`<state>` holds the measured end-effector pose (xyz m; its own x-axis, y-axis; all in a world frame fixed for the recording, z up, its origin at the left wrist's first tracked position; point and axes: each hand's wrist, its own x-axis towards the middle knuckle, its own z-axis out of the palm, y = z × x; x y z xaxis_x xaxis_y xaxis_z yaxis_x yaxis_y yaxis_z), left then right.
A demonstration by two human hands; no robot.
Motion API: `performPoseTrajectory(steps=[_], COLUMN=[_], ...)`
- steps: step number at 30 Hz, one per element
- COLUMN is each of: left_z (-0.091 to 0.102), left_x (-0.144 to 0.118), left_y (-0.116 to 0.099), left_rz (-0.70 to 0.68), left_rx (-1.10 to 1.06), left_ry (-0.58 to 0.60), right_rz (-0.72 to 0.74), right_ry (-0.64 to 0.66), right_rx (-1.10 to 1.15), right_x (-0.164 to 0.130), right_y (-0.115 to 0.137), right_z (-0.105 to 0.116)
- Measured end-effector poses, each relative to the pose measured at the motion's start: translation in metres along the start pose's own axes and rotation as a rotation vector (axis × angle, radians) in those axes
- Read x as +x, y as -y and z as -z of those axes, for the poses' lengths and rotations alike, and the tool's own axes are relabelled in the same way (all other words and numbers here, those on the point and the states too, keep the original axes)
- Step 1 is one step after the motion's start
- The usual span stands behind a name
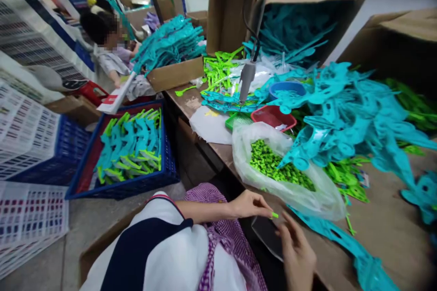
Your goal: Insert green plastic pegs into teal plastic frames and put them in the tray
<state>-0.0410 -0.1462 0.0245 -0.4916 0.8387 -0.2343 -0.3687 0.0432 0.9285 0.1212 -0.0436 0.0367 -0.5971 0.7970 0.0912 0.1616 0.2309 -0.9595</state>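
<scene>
My left hand [250, 204] is closed in a pinch on a small bright green plastic piece [275, 215], whose end sticks out past the fingertips. Close by on the right is my right hand [297, 248], its fingers apart and nothing visible between them. Below and between both hands lies a dark grey flat object [268, 236] by the table edge; its kind is unclear. Just beyond the hands, a clear plastic bag [327, 200] stands open, filled with small green pieces [276, 163]. A long turquoise plastic part [327, 227] rests to the right of my right hand.
Turquoise parts [348, 113] are heaped on the right of the table [385, 204]. An electric screwdriver [247, 79] hangs above a red tray [275, 117] and a blue bowl [287, 90]. A blue crate [136, 186] of assembled parts stands left. Another person [112, 54] sits beyond.
</scene>
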Motion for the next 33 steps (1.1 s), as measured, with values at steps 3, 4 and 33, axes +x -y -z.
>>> performPoseTrajectory(steps=[3,4,33], left_z=[-0.004,-0.004,0.297], left_x=[0.002,0.002,-0.060], left_y=[-0.013,-0.017,-0.095], left_rz=[0.003,0.019,-0.219], left_rx=[-0.082,-0.103,0.003], left_ry=[0.002,0.012,-1.180], right_rz=[0.018,0.042,-0.165], right_ry=[0.048,0.077,-0.609], right_rx=[0.039,0.037,0.404], right_x=[0.006,0.010,0.008], right_y=[0.015,0.024,0.005], right_z=[-0.037,-0.039,-0.014])
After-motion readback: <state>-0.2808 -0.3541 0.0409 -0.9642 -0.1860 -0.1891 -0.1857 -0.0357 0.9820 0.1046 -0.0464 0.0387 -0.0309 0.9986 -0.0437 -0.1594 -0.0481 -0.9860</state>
